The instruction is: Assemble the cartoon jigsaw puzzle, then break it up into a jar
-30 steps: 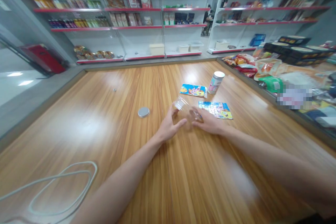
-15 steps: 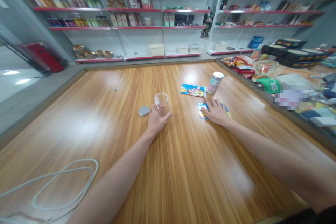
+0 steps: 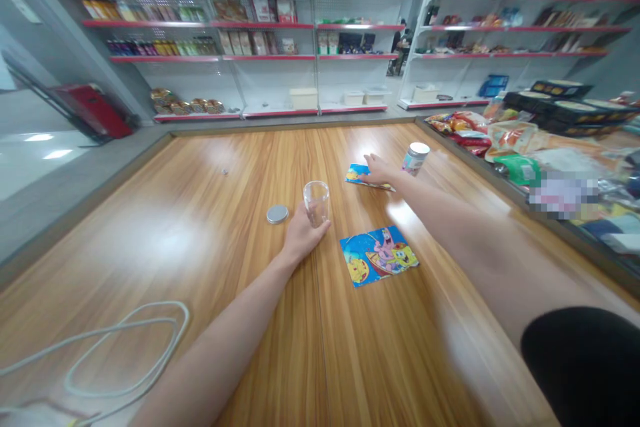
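My left hand (image 3: 306,232) is wrapped round a clear, straight-sided jar (image 3: 317,200), which stands upright on the wooden table. Just left of the jar lies a round silver lid (image 3: 277,214). Over a blue cartoon-printed sheet (image 3: 356,172) at the back, my right hand (image 3: 378,171) reaches with fingers apart, covering part of it; whether it grips the sheet's edge does not show. Nearer me, a second blue cartoon sheet (image 3: 380,256) lies flat and fully visible, with pink and yellow figures. A printed can with a white top (image 3: 416,159) stands behind my right wrist.
A looped white cable (image 3: 127,327) lies at the front left of the table (image 3: 230,307). Along the right edge are heaped snack packets (image 3: 465,130) and black boxes (image 3: 555,107). Stocked shelves (image 3: 270,57) stand beyond the far edge.
The sheet that lay under my right hand is now nearer me and further left, uncovered. My right hand has moved away to the far sheet. My left hand still holds the jar.
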`<state>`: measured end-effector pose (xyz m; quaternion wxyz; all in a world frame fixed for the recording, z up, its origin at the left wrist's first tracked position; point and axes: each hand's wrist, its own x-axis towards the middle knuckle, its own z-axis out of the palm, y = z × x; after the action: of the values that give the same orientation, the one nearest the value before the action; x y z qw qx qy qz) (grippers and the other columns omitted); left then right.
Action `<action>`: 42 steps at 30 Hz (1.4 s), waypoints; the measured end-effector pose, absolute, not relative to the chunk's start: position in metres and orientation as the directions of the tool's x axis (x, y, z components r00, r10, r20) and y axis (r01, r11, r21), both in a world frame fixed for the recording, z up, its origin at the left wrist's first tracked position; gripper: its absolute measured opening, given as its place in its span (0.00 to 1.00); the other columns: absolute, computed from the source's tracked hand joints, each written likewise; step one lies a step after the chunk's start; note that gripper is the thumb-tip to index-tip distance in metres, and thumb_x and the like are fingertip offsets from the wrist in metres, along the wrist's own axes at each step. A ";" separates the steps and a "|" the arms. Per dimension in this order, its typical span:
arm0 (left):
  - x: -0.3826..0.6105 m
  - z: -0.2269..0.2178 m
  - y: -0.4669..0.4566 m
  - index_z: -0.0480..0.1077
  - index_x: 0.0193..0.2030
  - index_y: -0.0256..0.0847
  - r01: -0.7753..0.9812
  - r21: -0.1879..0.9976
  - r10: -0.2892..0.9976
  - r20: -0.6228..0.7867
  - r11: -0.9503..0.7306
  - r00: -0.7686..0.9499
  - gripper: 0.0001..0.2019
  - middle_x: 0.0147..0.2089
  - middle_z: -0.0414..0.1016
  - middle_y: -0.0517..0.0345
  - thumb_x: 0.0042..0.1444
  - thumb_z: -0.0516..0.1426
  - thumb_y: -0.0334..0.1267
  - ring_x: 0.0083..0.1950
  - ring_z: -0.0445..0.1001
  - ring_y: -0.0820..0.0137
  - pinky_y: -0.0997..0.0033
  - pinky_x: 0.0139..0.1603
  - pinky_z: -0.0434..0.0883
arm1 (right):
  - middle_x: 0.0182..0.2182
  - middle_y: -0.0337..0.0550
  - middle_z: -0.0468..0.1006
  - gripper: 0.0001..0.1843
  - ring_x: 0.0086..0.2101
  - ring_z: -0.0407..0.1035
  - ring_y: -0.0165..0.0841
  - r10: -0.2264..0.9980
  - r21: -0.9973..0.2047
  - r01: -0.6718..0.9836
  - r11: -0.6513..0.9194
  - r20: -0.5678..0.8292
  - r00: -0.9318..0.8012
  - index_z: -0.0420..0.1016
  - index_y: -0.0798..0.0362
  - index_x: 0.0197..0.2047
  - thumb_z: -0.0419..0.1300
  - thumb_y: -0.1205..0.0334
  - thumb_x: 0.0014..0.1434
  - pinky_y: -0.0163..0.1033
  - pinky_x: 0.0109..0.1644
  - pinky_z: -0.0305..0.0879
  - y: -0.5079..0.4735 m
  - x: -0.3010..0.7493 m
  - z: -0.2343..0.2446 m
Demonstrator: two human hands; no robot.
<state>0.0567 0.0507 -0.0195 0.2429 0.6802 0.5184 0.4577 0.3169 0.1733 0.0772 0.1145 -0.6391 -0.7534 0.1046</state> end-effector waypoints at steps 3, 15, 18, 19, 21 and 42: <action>0.059 -0.019 0.050 0.63 0.59 0.42 0.459 0.801 0.910 0.413 -0.384 0.041 0.30 0.53 0.75 0.49 0.50 0.67 0.40 0.54 0.77 0.57 0.55 0.56 0.72 | 0.54 0.63 0.74 0.39 0.54 0.69 0.52 0.992 -0.267 0.961 0.076 -0.078 -0.100 0.73 0.60 0.58 0.74 0.50 0.45 0.50 0.56 0.66 0.191 0.322 0.081; 0.054 0.034 0.024 0.58 0.65 0.44 0.532 0.411 0.463 0.886 -0.740 -0.040 0.31 0.63 0.64 0.45 0.56 0.63 0.40 0.67 0.64 0.53 0.47 0.65 0.65 | 0.23 0.42 0.75 0.18 0.26 0.68 0.29 0.995 -0.376 0.922 0.091 0.009 -0.095 0.75 0.56 0.28 0.61 0.51 0.62 0.35 0.29 0.58 0.107 0.328 0.118; 0.069 0.066 -0.002 0.54 0.70 0.46 0.533 0.204 0.388 0.885 -0.821 0.258 0.41 0.68 0.61 0.43 0.53 0.67 0.48 0.70 0.61 0.49 0.44 0.68 0.62 | 0.20 0.37 0.70 0.20 0.23 0.64 0.28 0.948 -0.521 0.793 0.315 0.207 -0.241 0.73 0.54 0.25 0.66 0.46 0.58 0.35 0.24 0.53 0.052 0.317 0.152; 0.076 0.074 -0.012 0.50 0.72 0.43 0.537 0.199 0.409 0.860 -0.820 0.305 0.48 0.70 0.57 0.39 0.50 0.68 0.53 0.72 0.57 0.45 0.41 0.70 0.59 | 0.20 0.36 0.69 0.20 0.22 0.63 0.28 0.925 -0.575 0.724 0.380 0.243 -0.293 0.73 0.54 0.25 0.66 0.46 0.57 0.35 0.24 0.52 0.035 0.310 0.162; 0.087 0.086 -0.028 0.44 0.74 0.41 0.556 0.223 0.472 0.806 -0.800 0.357 0.56 0.73 0.52 0.35 0.47 0.68 0.59 0.74 0.50 0.40 0.36 0.71 0.53 | 0.21 0.36 0.70 0.20 0.23 0.64 0.27 0.883 -0.695 0.559 0.452 0.260 -0.390 0.73 0.54 0.26 0.65 0.47 0.59 0.35 0.25 0.54 0.005 0.292 0.175; 0.083 0.098 -0.036 0.68 0.50 0.41 -0.369 0.912 0.807 0.080 0.178 0.585 0.25 0.45 0.79 0.53 0.48 0.71 0.41 0.45 0.82 0.57 0.57 0.48 0.80 | 0.39 0.42 0.80 0.24 0.38 0.76 0.35 0.867 -0.953 -0.248 0.171 0.266 -0.422 0.69 0.50 0.46 0.73 0.53 0.50 0.43 0.44 0.73 -0.021 0.217 0.120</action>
<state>0.0833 -0.0363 0.0982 0.7357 0.5013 0.2182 0.3997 0.2169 -0.0211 0.1199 0.4723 -0.2568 -0.6022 0.5902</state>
